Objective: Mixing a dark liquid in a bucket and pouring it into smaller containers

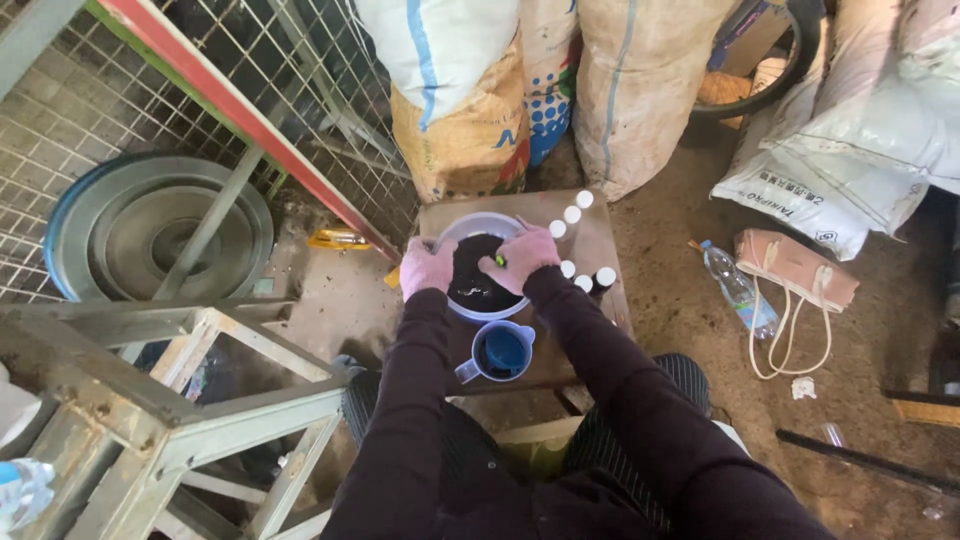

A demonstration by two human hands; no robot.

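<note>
Down on the low wooden counter (600, 240) sits my pale bowl (480, 228) of dark stuff. Left hand (427, 266) grips its rim, right hand (520, 256) is over it, fingers pinched on something small and green (499, 261). Blue jug (500, 352) sits just below, white-capped bottles (578, 205) beside.

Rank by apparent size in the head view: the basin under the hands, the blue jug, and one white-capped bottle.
1. Basin, largest.
2. Blue jug, clearly smaller, though it sits slightly nearer the camera.
3. White-capped bottle, smallest.
</note>
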